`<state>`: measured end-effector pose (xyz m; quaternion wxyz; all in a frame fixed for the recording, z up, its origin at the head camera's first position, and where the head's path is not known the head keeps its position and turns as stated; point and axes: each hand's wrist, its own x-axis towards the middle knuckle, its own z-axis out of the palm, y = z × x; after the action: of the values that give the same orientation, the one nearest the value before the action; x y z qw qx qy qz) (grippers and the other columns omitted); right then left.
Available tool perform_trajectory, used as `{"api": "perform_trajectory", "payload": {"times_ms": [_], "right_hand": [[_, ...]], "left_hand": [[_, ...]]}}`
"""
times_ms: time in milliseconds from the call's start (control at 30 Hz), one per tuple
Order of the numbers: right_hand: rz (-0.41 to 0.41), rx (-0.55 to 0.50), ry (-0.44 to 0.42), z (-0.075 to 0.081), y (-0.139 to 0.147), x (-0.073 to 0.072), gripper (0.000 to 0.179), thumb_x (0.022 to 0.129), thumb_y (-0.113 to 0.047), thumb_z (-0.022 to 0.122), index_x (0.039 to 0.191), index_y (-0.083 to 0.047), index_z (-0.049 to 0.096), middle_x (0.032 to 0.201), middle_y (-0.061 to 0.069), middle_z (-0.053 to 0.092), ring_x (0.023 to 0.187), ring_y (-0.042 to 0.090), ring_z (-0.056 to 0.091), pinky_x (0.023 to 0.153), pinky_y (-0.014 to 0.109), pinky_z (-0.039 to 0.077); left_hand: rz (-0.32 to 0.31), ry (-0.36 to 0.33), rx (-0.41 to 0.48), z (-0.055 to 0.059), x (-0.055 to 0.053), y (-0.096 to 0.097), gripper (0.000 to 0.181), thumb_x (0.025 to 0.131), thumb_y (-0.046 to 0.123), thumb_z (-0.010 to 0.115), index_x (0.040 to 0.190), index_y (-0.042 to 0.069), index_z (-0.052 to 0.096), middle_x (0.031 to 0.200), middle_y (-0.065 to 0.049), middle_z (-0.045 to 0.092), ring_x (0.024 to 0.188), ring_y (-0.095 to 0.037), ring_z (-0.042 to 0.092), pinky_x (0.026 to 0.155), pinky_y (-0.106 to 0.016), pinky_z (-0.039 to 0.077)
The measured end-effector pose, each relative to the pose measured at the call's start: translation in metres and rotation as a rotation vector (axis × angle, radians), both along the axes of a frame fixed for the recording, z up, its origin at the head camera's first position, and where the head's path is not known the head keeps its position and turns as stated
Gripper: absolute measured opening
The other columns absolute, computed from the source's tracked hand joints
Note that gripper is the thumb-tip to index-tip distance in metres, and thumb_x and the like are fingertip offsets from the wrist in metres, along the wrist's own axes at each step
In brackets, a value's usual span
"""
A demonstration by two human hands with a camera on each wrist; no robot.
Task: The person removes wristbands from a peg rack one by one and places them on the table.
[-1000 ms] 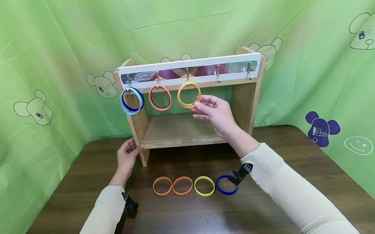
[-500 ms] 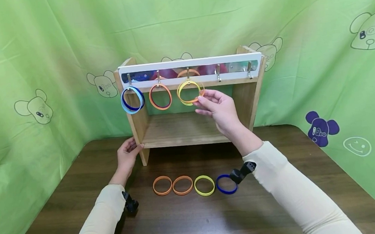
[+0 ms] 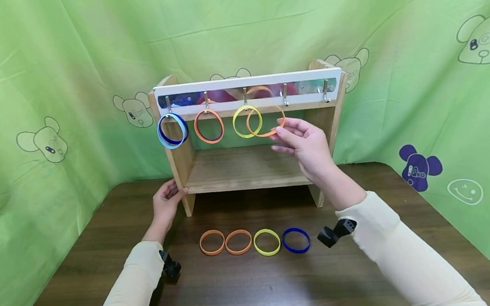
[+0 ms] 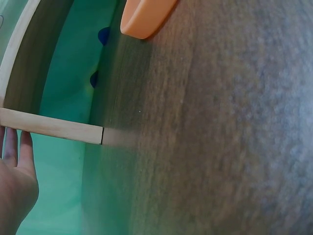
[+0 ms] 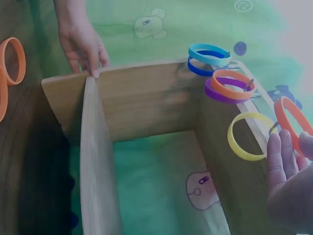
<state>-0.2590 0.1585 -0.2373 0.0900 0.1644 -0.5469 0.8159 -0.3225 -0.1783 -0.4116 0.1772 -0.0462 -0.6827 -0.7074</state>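
Observation:
My right hand (image 3: 308, 144) pinches an orange wristband (image 3: 283, 113) between thumb and fingers. From the head camera this band overlaps the hanging yellow wristband (image 3: 234, 124); the right wrist view shows the two apart. My left hand (image 3: 167, 205) grips the left side panel of a wooden shelf (image 3: 242, 168), thumb at the front edge and fingers along the outside. On the leftmost hook hang a light blue wristband (image 3: 160, 135) and a dark blue wristband (image 3: 187, 128). An orange wristband (image 3: 196, 128) and a purple wristband (image 5: 213, 93) share the second hook; the yellow one is on the third.
Two orange wristbands (image 3: 213, 254), a yellow wristband (image 3: 268, 254) and a dark blue wristband (image 3: 297, 252) lie in a row on the brown table (image 3: 250, 295). Two more hooks (image 3: 285, 97) are on the white rail (image 3: 247, 81). A green curtain (image 3: 84, 50) stands behind.
My right hand has moved right with the orange wristband, pulling it away from the yellow band on the third hook. My left hand stays on the side panel.

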Motion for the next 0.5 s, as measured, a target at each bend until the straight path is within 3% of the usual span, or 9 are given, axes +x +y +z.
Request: {"api": "perform_trajectory", "payload": {"times_ms": [500], "right_hand": [[0.025, 0.022, -0.05, -0.024, 0.042, 0.013, 0.016, 0.09, 0.002, 0.066, 0.105, -0.003, 0.064, 0.093, 0.008, 0.069, 0.081, 0.018, 0.071, 0.074, 0.032, 0.057]], "left_hand": [[-0.001, -0.009, 0.001, -0.001, -0.001, -0.001, 0.041, 0.089, -0.001, 0.068, 0.129, -0.004, 0.057, 0.123, -0.019, 0.059, 0.102, -0.011, 0.058, 0.082, -0.021, 0.051]]}}
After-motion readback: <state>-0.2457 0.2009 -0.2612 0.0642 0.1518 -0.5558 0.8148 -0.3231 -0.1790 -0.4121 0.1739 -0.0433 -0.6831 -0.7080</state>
